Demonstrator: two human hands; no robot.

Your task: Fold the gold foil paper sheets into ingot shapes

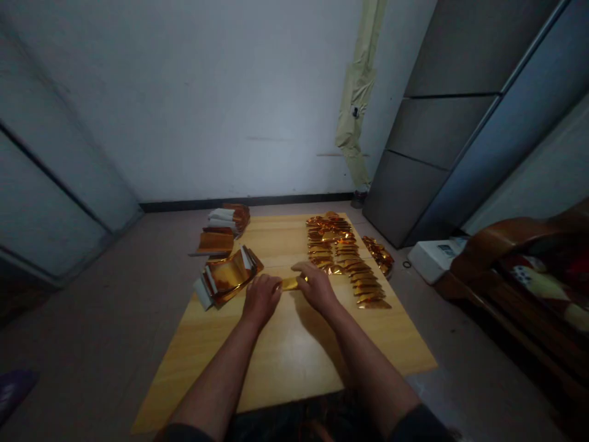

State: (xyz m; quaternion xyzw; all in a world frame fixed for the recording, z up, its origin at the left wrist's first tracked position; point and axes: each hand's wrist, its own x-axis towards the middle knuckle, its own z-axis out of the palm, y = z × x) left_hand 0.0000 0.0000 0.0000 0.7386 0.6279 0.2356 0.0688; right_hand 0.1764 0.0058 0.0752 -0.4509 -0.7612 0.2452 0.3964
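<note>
A small gold foil paper point(290, 283) lies between my two hands on the low wooden table point(294, 362). My left hand point(261, 299) has its fingers curled onto the paper's left end. My right hand point(315, 285) presses its fingers down on the right end. Just left of my hands sits an open stack of flat gold sheets point(227, 276). To the right run rows of folded gold pieces point(345, 258).
More stacks of gold and white sheets point(225, 230) sit at the table's far left. A grey cabinet point(442, 141) stands at the right, a white device point(435, 256) lies on the floor beside it, and a wooden seat point(524, 258) is at the far right.
</note>
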